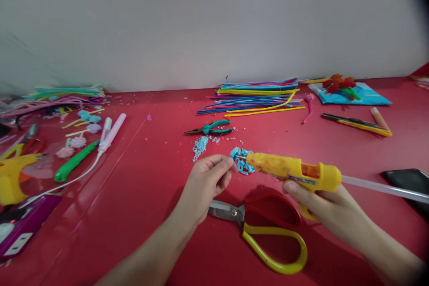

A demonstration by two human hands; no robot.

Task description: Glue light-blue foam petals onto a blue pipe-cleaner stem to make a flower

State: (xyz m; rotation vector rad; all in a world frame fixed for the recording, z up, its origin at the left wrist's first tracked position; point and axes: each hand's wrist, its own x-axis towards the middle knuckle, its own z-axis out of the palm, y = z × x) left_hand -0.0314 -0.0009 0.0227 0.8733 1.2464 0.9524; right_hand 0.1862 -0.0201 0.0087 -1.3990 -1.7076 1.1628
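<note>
At the far left of the red tabletop (134,214), a pistol-shaped yellow plastic tool (13,174) lies beside a purple power strip (36,221). Along we go, past a green-handled cutter (75,163) and a pale pink two-armed tool (114,132) on a white cord, to the pliers with teal-and-black handles (214,128), resting just above fluffy pale-blue clippings (201,145).

Here's the action! The left hand (216,174) has thumb and forefinger together, clamped on a small dark-blue piece (234,154), raised in front of a scatter of shiny light-blue snippets (246,168). Large metal scissors with red and yellow handles (258,229) lie below.

Right at that piece comes the metal nozzle of a yellow plastic glue gun (284,167), its grip wrapped by the right hand (325,205), fingers closed around it. Whether the trigger is squeezed, I can't tell. A clear glue stick (375,186) pokes out behind, towards a flat black phone-like slab (409,183).

This looks like the gluing step; the next move seems to call for a steady pinch, a measured squeeze, and fingertips clear of the hot tip.
</note>
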